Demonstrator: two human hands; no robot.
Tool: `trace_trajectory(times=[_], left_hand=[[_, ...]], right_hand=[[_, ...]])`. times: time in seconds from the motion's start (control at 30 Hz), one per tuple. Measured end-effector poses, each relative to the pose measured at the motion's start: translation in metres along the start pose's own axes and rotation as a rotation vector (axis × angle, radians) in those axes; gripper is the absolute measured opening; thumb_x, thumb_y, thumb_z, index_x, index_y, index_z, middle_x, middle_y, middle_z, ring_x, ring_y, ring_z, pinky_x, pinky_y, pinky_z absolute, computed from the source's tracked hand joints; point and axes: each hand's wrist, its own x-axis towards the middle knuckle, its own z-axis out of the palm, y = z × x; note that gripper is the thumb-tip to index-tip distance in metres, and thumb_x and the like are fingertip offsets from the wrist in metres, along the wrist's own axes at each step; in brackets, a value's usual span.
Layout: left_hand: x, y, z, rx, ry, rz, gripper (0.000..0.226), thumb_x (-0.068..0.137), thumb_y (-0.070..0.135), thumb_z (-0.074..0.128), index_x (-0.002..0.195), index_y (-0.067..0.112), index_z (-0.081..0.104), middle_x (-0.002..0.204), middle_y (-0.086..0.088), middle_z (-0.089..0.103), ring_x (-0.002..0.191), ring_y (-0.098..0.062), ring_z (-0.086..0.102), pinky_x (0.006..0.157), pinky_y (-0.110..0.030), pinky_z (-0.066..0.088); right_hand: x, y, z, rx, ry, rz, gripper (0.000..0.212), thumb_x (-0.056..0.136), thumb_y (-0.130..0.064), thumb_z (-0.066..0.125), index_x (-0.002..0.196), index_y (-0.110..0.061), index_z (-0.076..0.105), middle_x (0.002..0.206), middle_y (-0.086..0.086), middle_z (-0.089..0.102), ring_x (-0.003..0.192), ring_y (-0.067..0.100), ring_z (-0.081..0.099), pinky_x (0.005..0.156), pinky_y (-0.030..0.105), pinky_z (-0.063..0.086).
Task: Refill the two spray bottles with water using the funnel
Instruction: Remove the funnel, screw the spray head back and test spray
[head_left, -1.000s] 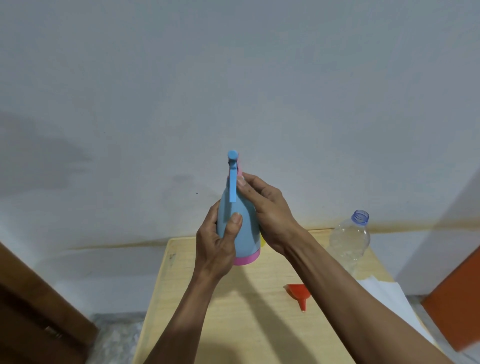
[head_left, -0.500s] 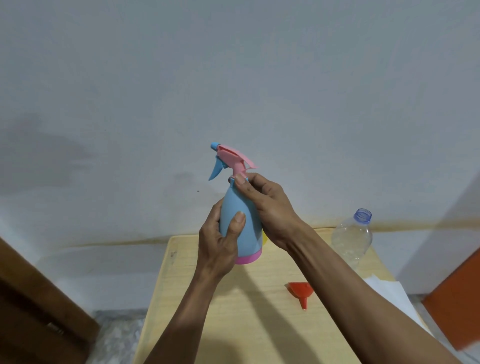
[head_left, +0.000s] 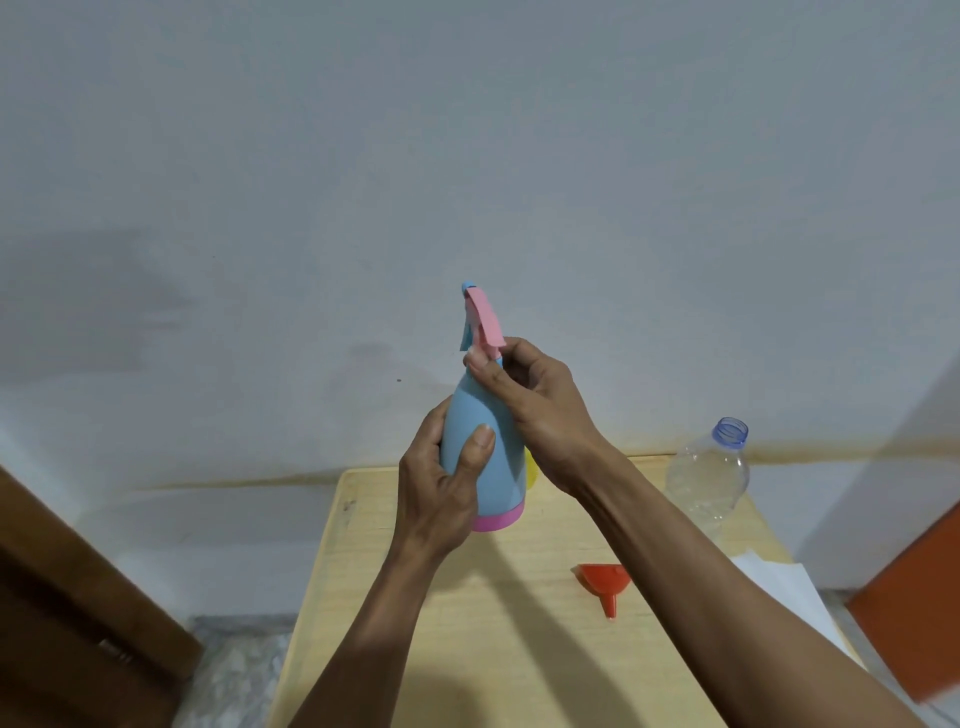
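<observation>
Above the far edge of the small wooden table (head_left: 395, 613), the left hand (head_left: 441, 499) wraps around the belly of the blue spray bottle (head_left: 485, 441), thumb pressed on its front, holding it upright in the air. The right hand (head_left: 540, 410) pinches the collar at the neck, just under the pink trigger head (head_left: 483, 322), which looks turned edge-on to the camera. I judge this to be the unscrewing of the head, an early step, since no water has gone in. To do it well, the lower grip should stay firm while the fingers at the neck twist only the collar, then lift straight up so the dip tube comes out clean.

A sliver of something yellow (head_left: 530, 467), perhaps the second bottle, peeks out behind the blue one near the far edge. The red funnel (head_left: 605, 582) lies on its side toward the right edge, and an uncapped clear plastic bottle (head_left: 709, 483) stands at the far right corner, beside white paper (head_left: 774, 582).
</observation>
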Motion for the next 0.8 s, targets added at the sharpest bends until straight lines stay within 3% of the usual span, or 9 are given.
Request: trace_trajectory(times=[0.1,0.23,0.37,0.43,0.67,0.8], left_hand=[[0.000,-0.002,-0.001,-0.001,-0.003,0.002,0.061,0.080,0.067,0.052,0.128,0.030,0.056,0.114,0.011,0.066,0.101,-0.011,0.067,0.075,-0.035,0.060],[-0.002,-0.002,0.002,0.002,-0.016,0.018,0.064,0.080,0.066,0.053,0.130,0.027,0.056,0.116,0.009,0.066,0.102,-0.013,0.067,0.076,-0.036,0.060],[-0.001,-0.001,0.001,-0.057,-0.014,-0.003,0.057,0.082,0.063,0.054,0.126,0.027,0.059,0.112,0.007,0.068,0.101,-0.016,0.068,0.077,-0.044,0.060],[0.000,-0.001,-0.001,-0.064,-0.033,-0.019,0.055,0.082,0.063,0.054,0.124,0.029,0.060,0.109,0.007,0.068,0.098,-0.017,0.068,0.076,-0.046,0.061],[-0.001,-0.002,-0.002,-0.078,-0.035,-0.032,0.051,0.082,0.062,0.054,0.120,0.028,0.063,0.107,0.005,0.070,0.097,-0.017,0.069,0.077,-0.047,0.060],[0.000,0.002,-0.005,-0.119,-0.068,-0.055,0.043,0.082,0.061,0.053,0.113,0.034,0.065,0.101,0.004,0.071,0.093,-0.021,0.069,0.072,-0.050,0.057]], right_hand=[[0.002,-0.003,-0.002,-0.089,0.023,-0.025,0.025,0.090,-0.043,0.072,0.102,-0.021,0.076,0.097,-0.004,0.074,0.094,0.014,0.067,0.089,0.039,0.055],[0.002,-0.006,-0.002,-0.101,0.060,-0.021,0.020,0.084,-0.041,0.079,0.087,-0.022,0.075,0.081,-0.011,0.071,0.079,0.007,0.065,0.076,0.028,0.053],[-0.001,-0.002,-0.004,-0.055,-0.027,0.000,0.023,0.095,-0.036,0.068,0.105,-0.017,0.076,0.104,0.003,0.074,0.093,0.013,0.066,0.090,0.041,0.054],[-0.002,-0.002,-0.007,0.006,-0.083,0.032,0.027,0.098,-0.032,0.063,0.110,-0.012,0.074,0.113,0.006,0.073,0.095,0.016,0.065,0.091,0.041,0.055],[0.002,-0.001,-0.003,-0.031,0.014,0.054,0.030,0.090,-0.040,0.073,0.098,-0.011,0.077,0.101,0.012,0.075,0.086,0.018,0.066,0.084,0.041,0.055],[0.003,-0.008,-0.012,0.011,-0.085,0.081,0.029,0.093,-0.035,0.069,0.105,-0.009,0.077,0.105,0.007,0.077,0.090,0.014,0.069,0.079,0.029,0.055]])
